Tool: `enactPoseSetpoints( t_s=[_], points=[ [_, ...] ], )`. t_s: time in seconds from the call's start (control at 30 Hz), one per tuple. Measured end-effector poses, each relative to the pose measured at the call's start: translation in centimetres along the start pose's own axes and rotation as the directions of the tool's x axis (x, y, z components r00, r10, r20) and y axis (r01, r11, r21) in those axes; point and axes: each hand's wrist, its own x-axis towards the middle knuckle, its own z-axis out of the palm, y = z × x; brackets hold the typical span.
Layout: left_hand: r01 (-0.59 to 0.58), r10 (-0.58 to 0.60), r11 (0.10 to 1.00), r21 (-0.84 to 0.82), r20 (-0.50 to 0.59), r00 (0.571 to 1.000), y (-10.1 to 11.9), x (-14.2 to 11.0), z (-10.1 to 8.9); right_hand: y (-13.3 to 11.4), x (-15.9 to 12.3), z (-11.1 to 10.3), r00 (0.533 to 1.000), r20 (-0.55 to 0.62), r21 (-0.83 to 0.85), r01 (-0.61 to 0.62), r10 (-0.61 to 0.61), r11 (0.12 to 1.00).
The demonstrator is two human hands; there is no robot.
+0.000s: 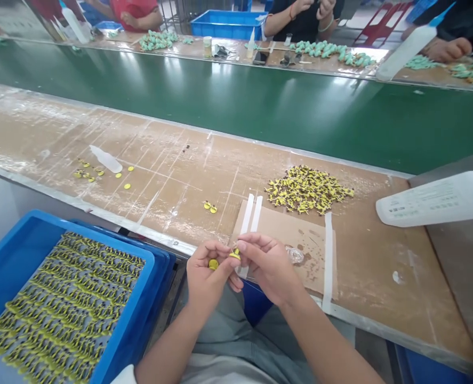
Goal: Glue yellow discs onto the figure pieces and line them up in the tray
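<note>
- Green belt [220, 96]: crosswise, beyond left hand [208, 272] and right hand [274, 272].
- Far bench [197, 50]: past belt, opposite both hands.
- Teal pieces [320, 49]: heaped on far bench, ahead of both hands.
- White bottle [406, 53]: tilted, blue-tipped, ahead-right of right hand.
- Blue bin [226, 25]: behind far bench, straight ahead of hands.
- Red chair [382, 24]: far ahead-right of right hand.

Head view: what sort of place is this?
Most likely a factory assembly line: a green strip, apparently a conveyor belt, runs between workbenches, a blue tray holds rows of small yellow pieces, and people work opposite.
</note>
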Motion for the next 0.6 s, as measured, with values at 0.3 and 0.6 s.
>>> enactPoseSetpoints(
  t_s=[0.3,0.6],
  points=[
    [0.010,-0.010,1.000,-0.002,-0.183,0.983,0.0,0.9,-2.5,1.6,1.6,2.0,0.935,-0.097,-0.307,0.298,-0.341,0.904],
    [-0.041,0.043,0.999,0.013,-0.145,0.988,0.3,0.4,-3.2,2.8,1.2,2.0,0.754,0.038,-0.541,0.567,-0.655,0.621]
  ],
)
